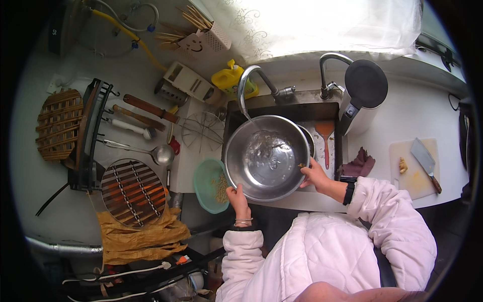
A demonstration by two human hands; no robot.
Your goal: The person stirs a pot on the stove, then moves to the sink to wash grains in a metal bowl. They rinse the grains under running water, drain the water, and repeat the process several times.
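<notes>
A large stainless steel bowl (264, 177) is held over the sink (232, 113), its inside wet with some water. My left hand (237, 200) grips its rim at the lower left, and my right hand (316, 175) grips the rim at the lower right. A small brownish scrap (301, 165) sticks to the rim beside my right fingers. The curved faucet (245, 85) ends just above the bowl's upper left part, with water running in. Left of the bowl, a green plastic basin (203, 188) holds small pale pieces. Behind the bowl, another metal vessel (307, 136) is partly hidden.
An orange spatula (325, 132) lies in the sink's right side. Right of it stand a second faucet (323, 71) and a tall lidded container (366, 85). A purple cloth (360, 164), a cutting board (407, 188), ginger (403, 165) and a cleaver (422, 155) lie farther right.
</notes>
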